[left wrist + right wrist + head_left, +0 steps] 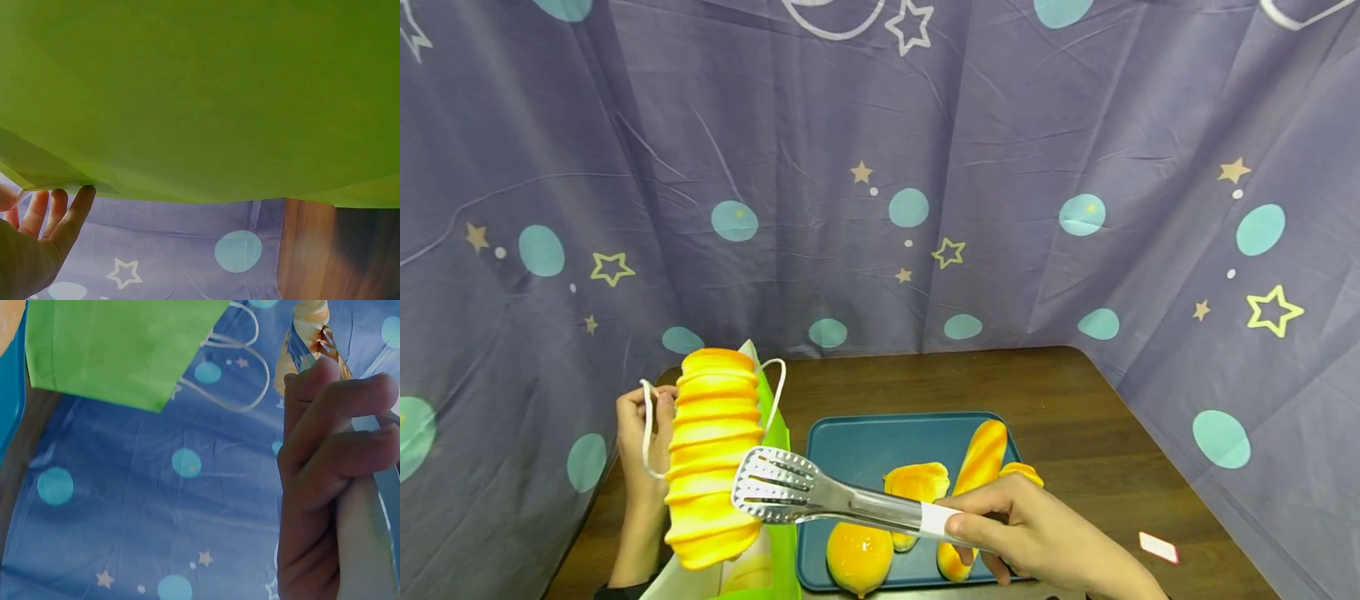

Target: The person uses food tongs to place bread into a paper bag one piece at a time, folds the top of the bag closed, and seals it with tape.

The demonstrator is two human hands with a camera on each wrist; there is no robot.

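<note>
My right hand (pixel 1026 525) grips metal serving tongs (pixel 865 504) by their white-banded handles. Their slotted end holds a long, ridged, golden bread loaf (pixel 711 458) upright, raised over the mouth of a green paper bag (pixel 786 542). Behind the loaf, my left hand (pixel 642 446) holds the bag's far-left edge near a white cord handle (pixel 647 425). In the left wrist view, fingertips (pixel 86 192) meet the edge of the bag; its green side fills most of that picture. Inside the bag, a pale yellow item (pixel 748 571) partly shows.
Right of the bag, a blue tray (pixel 842 437) carries a round glossy bun (pixel 859 558), a long baguette-like bread (pixel 985 454) and other bread pieces. A small white, red-edged card (pixel 1159 547) lies on the wooden table (pixel 1105 433). Patterned curtain (pixel 820 275) surrounds the table.
</note>
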